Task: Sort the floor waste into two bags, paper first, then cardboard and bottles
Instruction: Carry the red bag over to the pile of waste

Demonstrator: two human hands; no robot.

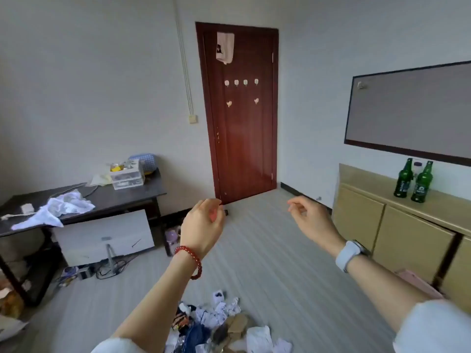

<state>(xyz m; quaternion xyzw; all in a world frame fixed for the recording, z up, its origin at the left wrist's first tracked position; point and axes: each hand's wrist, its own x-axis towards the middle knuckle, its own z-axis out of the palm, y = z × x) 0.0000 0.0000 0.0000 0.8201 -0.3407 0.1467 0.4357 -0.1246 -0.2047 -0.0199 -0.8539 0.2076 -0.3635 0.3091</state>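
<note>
Far left of the frame there's a dark desk [107, 200] with a crumpled white bag [58, 208] lying on top, and behind it a small clear drawer box [127, 178] full of bits I can't really make out. Under the desk a white panel [102, 236] leans, with tangled cables [112, 268] on the floor below it. The lower left edge has something orange-brown and a pale sheet, both cut off, so no idea what they are.

Moving in, the left hand [201, 225] is up in the middle of the frame, fingers loosely curled, gripping nothing, red bead bracelet [190, 262] on the wrist. The fingertips are a bit blurred.

The waste pile [224, 324] sits at the bottom centre on the striped floor [267, 250], well below both hands and between the two forearms. It's crumpled white paper, some brown cardboard-looking pieces, something dark blue and a striped orange-black thing. The bottom edge cuts the heap off, and the left forearm covers part of its left side.

Behind the hands is a reddish door [242, 138] with small hooks and a pale cloth [225, 47] hanging near the top.

The right hand [308, 215] is raised too, relaxed, fingers slightly bent, nothing in it, with a pale watch [350, 254] on the wrist.

On the right a tan cabinet [382, 225] carries two green bottles [413, 182] standing upright just beside each other, with a white-capped thing half hidden behind them. Above is a dark-framed grey board [413, 110], cut off at the right edge.
</note>
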